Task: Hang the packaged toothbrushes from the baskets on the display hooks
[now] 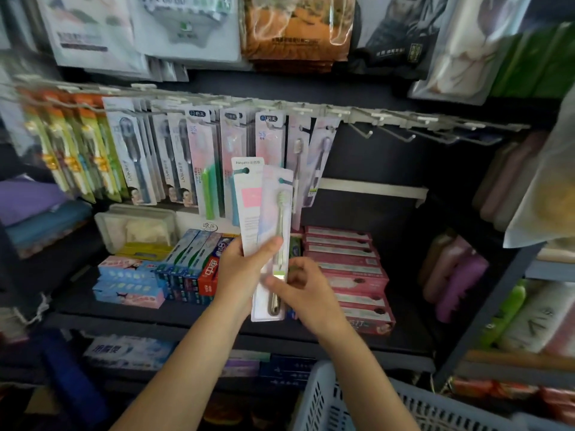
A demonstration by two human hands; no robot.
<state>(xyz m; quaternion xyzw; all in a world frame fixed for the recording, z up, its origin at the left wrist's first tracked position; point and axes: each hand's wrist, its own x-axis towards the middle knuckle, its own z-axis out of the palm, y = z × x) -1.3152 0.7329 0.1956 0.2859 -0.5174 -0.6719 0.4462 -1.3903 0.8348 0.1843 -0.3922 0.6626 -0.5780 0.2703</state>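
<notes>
Two toothbrush packs in hand, below the hook rail.
Basket (323,402) nearest. Left hand (241,269) grips both toothbrush packs (264,213) upright; right hand (306,289) pinches the front pack's lower end. Behind: bare hooks (401,136) at right, hung toothbrushes (174,157) at left.

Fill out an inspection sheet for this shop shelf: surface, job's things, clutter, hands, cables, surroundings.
Surface: dark shelf board below the hook rail.
Job's things: two packaged toothbrushes held upright and overlapping; hung toothbrush packs fill the left and middle hooks; empty hooks to the right; grey basket at the bottom.
Clutter: toothpaste boxes stacked on the shelf.
Hands: left hand grips both packs about midway; right hand pinches the lower part of the front pack.
Cables: nothing seen.
Surroundings: bagged goods hang above; bottles on the right.
</notes>
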